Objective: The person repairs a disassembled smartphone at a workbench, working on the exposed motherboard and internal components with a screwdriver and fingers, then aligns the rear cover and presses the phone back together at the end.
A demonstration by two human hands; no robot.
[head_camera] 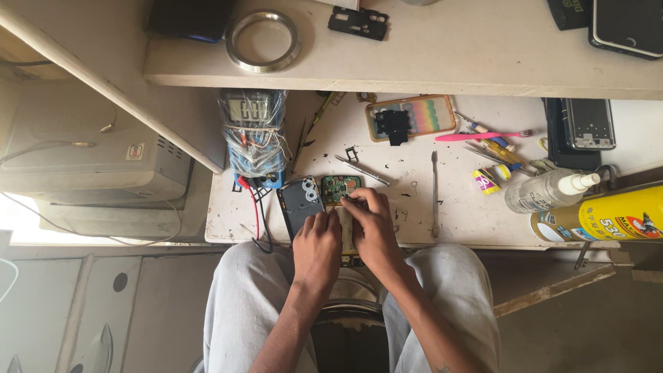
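opened phone (343,207) mostly hidden under both hands, yellow can (608,220) cut by right edge, fingertip contact unclear

An opened phone (343,207) lay flat at the desk's near edge, green circuit board (340,187) exposed at its far end, its dark back cover (300,200) just beside it.

Bare worktop (414,214) lies right of the hands, up to the upright metal tool (434,195). To the left, the phone back cover (301,202) and wrapped multimeter (254,135) crowd in. Bottles (549,191) block the far right.
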